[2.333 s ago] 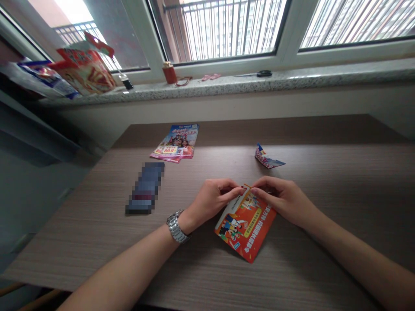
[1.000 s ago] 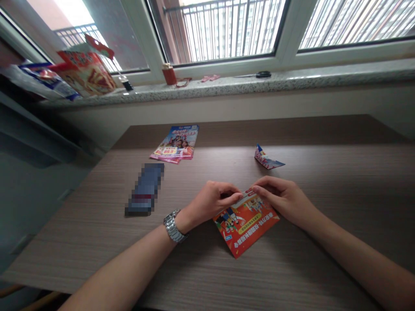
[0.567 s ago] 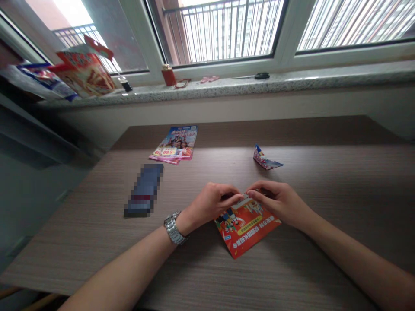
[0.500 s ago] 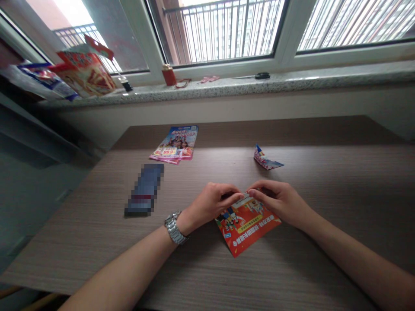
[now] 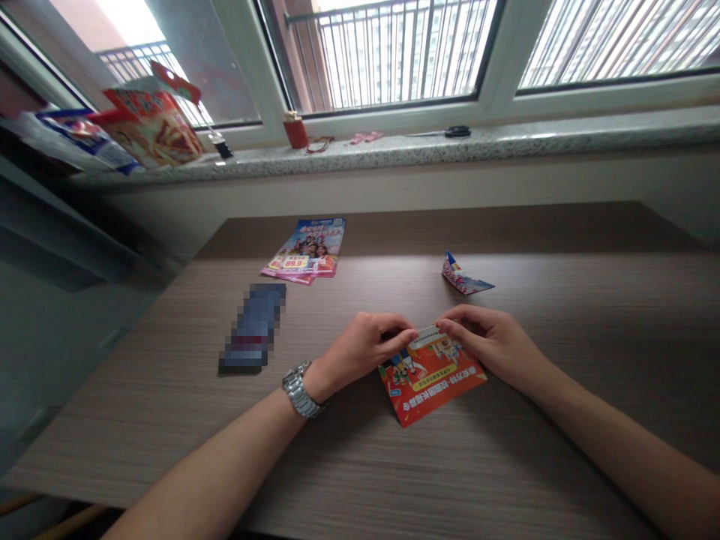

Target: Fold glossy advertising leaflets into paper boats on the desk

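An orange-red printed sheet [image 5: 436, 379] is held over the wooden table [image 5: 337, 465], its lettering upside down to me. My left hand [image 5: 374, 345], with a silver watch on the wrist, pinches the sheet's far edge at the left. On the right part of that same edge, my right hand [image 5: 484, 334] pinches it between thumb and fingers. A pale strip shows between the two hands. Beyond my right hand a small folded paper [image 5: 464, 279] in blue and pink lies on the table.
A stack of flyers [image 5: 309, 247] lies at the back left, with a blurred-out dark flat object [image 5: 253, 330] nearer me. Along the windowsill [image 5: 382, 150] stand snack bags [image 5: 154, 127], a red container [image 5: 295, 131] and scissors [image 5: 455, 132].
Both hands have moved slightly apart along the sheet's far edge, showing more of the pale strip. The sheet's near corner has shifted a little away from me.
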### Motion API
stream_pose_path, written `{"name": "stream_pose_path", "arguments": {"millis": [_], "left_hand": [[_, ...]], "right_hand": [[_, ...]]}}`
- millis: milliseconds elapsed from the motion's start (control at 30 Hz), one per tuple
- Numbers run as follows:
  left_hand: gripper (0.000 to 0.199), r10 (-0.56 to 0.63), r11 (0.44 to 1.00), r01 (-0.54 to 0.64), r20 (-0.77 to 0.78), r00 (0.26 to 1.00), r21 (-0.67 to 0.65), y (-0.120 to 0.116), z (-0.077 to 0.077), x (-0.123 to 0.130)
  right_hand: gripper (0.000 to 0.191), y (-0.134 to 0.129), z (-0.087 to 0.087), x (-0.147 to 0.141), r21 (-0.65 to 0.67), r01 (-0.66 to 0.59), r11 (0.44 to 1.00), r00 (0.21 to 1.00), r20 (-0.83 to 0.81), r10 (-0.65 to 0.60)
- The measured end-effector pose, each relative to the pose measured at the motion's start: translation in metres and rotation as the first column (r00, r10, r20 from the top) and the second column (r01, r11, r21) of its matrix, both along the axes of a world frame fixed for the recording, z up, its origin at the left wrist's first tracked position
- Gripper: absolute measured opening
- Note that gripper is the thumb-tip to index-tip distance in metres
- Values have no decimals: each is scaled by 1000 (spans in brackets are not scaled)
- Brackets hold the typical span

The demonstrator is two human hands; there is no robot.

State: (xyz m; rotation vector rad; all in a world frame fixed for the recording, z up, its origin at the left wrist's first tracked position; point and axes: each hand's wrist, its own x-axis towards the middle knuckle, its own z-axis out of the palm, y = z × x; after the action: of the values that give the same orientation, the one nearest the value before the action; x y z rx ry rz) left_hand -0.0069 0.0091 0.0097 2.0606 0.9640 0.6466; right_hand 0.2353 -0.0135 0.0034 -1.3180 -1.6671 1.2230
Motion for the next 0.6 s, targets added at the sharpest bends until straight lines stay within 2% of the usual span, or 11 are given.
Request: {"name": "stream_pose_path", "arguments": {"millis": [133, 400, 600], "left_hand": [[26, 26, 1000, -26, -3, 1000, 16, 1, -2, -3], [26, 36, 998, -35, -6, 999, 59, 3, 2, -4], [23, 29, 999, -27, -29, 999, 43, 3, -2, -4]], "right_hand": [[35, 4, -3, 4, 16, 76, 997, 996, 47, -77], [35, 6, -3, 6, 39, 64, 997, 996, 61, -67], [31, 5, -5, 4, 73, 17, 997, 997, 77, -22]]}}
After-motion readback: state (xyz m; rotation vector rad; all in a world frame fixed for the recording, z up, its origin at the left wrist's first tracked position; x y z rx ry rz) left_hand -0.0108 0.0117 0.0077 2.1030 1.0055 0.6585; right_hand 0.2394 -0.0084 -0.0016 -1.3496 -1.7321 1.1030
